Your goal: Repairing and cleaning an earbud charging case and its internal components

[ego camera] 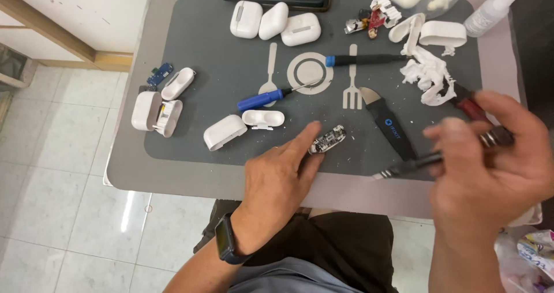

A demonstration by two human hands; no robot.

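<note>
1. Slippage — the left hand (276, 180) pins the small circuit board (327, 139) on the grey mat (190, 51) near the table's front edge with fingertips only; a nudge could send it over.
2. Tweezers (412, 165), grasped in the blurred right hand (490, 172), could scratch the board.
3. Pry tool (388, 121) lies just beside — easily knocked.

Looks like a home repair bench for small electronics, w/ tiled floor below. Centred on a grey work mat (231, 68): white earbud cases (274, 21) at its far edge, opened case shells (157, 113) off its left edge, blue-handled screwdrivers (262, 98) mid-mat, black pry tool (389, 126) near its front right, small circuit board (328, 139) at its front edge, glue bottle (490, 10) beyond its far right corner.
</note>
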